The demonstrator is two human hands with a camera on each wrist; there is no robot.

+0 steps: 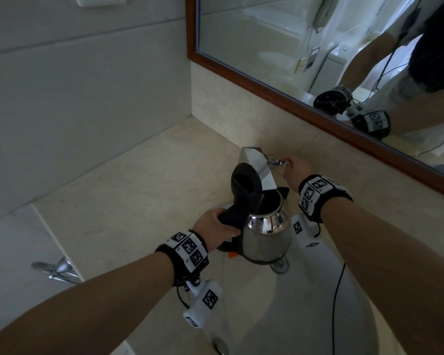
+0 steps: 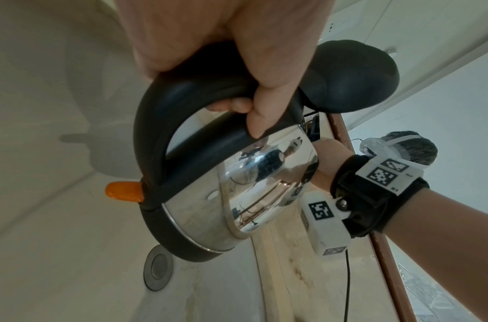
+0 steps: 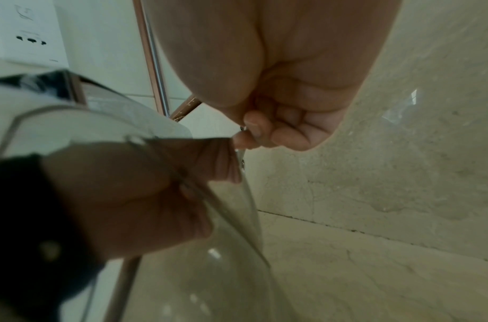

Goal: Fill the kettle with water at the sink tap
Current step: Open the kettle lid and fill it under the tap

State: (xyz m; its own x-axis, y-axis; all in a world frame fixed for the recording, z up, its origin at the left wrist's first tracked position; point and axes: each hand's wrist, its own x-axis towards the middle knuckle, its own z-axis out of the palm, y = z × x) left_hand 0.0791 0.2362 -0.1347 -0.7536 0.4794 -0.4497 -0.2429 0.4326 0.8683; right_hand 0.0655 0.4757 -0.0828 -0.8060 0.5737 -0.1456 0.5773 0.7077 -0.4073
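A steel kettle with a black handle and an orange switch hangs over the sink basin. Its black lid stands raised. My left hand grips the kettle handle. The chrome tap reaches out over the kettle's mouth. Behind it, my right hand pinches the thin tap lever between thumb and curled fingers. No water stream shows.
The beige stone counter runs left to a tiled wall. A wood-framed mirror hangs behind the tap. The drain lies under the kettle. A chrome bar sticks out at lower left. A black cable crosses the basin.
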